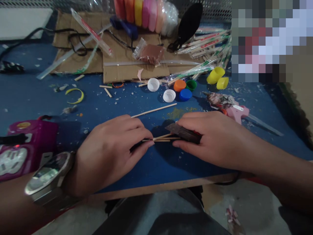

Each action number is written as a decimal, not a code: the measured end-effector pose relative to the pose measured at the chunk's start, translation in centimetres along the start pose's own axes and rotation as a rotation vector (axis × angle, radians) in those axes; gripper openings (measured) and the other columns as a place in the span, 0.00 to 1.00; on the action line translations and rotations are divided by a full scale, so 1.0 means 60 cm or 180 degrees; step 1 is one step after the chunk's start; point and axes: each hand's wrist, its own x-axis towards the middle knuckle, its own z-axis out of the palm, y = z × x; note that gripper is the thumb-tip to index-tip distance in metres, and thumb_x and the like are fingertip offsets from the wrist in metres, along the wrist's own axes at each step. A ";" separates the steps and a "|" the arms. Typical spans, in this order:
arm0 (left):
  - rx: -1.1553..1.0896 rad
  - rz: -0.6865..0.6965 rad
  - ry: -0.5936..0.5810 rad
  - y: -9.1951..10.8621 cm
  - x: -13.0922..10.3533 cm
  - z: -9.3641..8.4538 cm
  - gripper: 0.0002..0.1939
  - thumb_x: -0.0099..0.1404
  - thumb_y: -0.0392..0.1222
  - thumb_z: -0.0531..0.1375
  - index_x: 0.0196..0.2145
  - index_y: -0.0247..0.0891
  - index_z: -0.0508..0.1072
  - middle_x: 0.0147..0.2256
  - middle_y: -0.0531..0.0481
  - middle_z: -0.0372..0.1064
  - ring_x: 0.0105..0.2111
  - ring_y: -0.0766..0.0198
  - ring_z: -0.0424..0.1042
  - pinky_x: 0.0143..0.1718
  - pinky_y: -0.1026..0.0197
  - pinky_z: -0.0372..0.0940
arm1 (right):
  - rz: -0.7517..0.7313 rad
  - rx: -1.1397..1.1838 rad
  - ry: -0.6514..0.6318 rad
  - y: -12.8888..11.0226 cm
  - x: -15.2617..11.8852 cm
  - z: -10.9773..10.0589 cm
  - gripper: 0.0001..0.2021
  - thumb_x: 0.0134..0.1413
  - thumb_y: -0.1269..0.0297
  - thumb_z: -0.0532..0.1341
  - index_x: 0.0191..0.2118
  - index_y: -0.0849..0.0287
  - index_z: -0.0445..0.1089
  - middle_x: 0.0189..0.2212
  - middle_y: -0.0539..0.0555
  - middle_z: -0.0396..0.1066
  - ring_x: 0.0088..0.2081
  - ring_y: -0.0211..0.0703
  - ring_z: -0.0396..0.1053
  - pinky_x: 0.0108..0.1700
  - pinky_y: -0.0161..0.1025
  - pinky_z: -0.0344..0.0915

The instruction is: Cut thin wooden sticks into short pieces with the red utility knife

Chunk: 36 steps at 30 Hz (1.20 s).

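My left hand [117, 147] is closed, with thumb and fingertips pinching several thin wooden sticks [162, 140] near the table's front edge. Those sticks run right, toward my right hand [207, 135], whose fingers are closed around a dark, pointed tool [183, 131], knife-like in shape. Its tip points left, above the sticks. The right ends of the sticks come up to the right fingers, and I cannot tell whether they are gripped there. Beyond my hands lies another single thin stick [155, 110], its near end hidden behind the left hand.
Bottle caps, one of them orange [180, 85], lie past the hands. A pink glue gun [236, 111] rests at right, a purple box-shaped device [34, 143] at left. Cardboard [117, 73], wrapped sticks [205, 45] and a tube of coloured clay [146, 14] fill the back.
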 end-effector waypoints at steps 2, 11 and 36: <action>-0.0014 -0.0020 -0.0008 0.000 -0.001 0.000 0.12 0.83 0.42 0.60 0.45 0.42 0.84 0.43 0.48 0.83 0.42 0.52 0.80 0.45 0.48 0.72 | -0.0036 0.0021 0.0013 0.000 0.000 0.003 0.09 0.71 0.65 0.68 0.36 0.55 0.73 0.33 0.50 0.75 0.37 0.46 0.75 0.39 0.42 0.60; 0.0142 -0.0095 0.0082 0.001 -0.006 -0.002 0.12 0.83 0.47 0.60 0.47 0.42 0.83 0.42 0.47 0.85 0.43 0.48 0.84 0.42 0.45 0.75 | 0.0039 -0.0019 0.0032 0.001 0.004 0.008 0.10 0.71 0.64 0.66 0.35 0.55 0.72 0.33 0.52 0.75 0.37 0.47 0.74 0.40 0.43 0.61; 0.0205 0.0129 0.0095 -0.007 -0.010 0.003 0.13 0.85 0.44 0.60 0.45 0.41 0.84 0.41 0.51 0.86 0.41 0.54 0.83 0.44 0.52 0.71 | -0.0180 -0.0004 -0.0114 -0.016 0.028 -0.002 0.11 0.62 0.75 0.64 0.31 0.54 0.65 0.30 0.48 0.70 0.32 0.42 0.67 0.37 0.40 0.56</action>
